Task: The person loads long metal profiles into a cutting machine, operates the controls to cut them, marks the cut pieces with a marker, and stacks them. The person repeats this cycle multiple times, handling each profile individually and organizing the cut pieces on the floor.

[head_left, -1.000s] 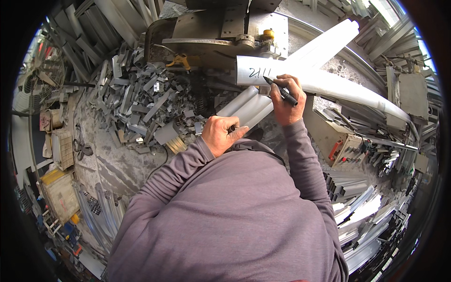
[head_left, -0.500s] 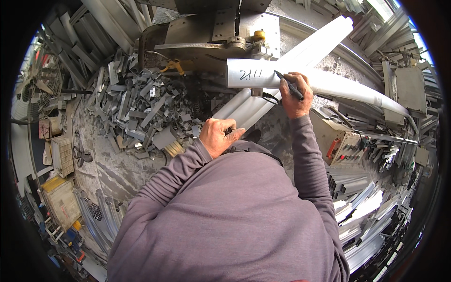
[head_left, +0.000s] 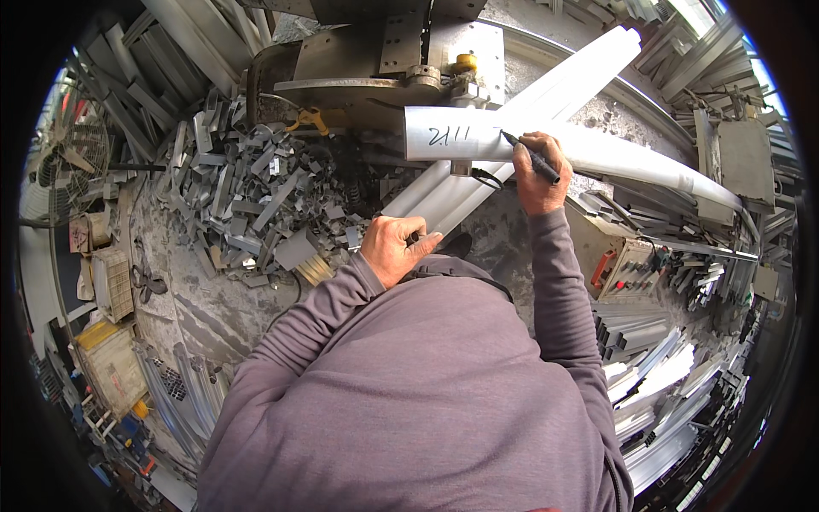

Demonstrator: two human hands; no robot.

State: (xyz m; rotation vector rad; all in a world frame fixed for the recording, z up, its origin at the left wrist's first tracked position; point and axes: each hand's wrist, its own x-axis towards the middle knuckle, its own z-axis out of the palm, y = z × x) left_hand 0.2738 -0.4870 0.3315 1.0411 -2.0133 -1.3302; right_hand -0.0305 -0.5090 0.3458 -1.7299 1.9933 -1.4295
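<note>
My right hand (head_left: 543,175) grips a black marker (head_left: 539,162), its tip at the surface of a long white profile (head_left: 465,152). Dark handwritten marks stand on the profile near its left end, left of the tip. Under it, a second pale profile (head_left: 444,198) runs diagonally from lower left to upper right. Close to my body, near the lower end of that diagonal piece, my left hand (head_left: 392,249) is closed. A small black piece (head_left: 415,237) that looks like the marker's cap shows between its thumb and fingers.
Beyond the profiles stands a metal cutting machine (head_left: 341,64), with a yellow-handled air gun (head_left: 309,119) by it. Metal offcuts (head_left: 247,188) are heaped at left. A control box with buttons (head_left: 627,269) stands at right. Stacked profiles (head_left: 657,401) and a fan (head_left: 68,162) line the sides.
A short dark stroke now shows by the marker tip. My right hand has shifted very slightly right; the written end of the profile sits a little further left in view. My left hand stays closed.
</note>
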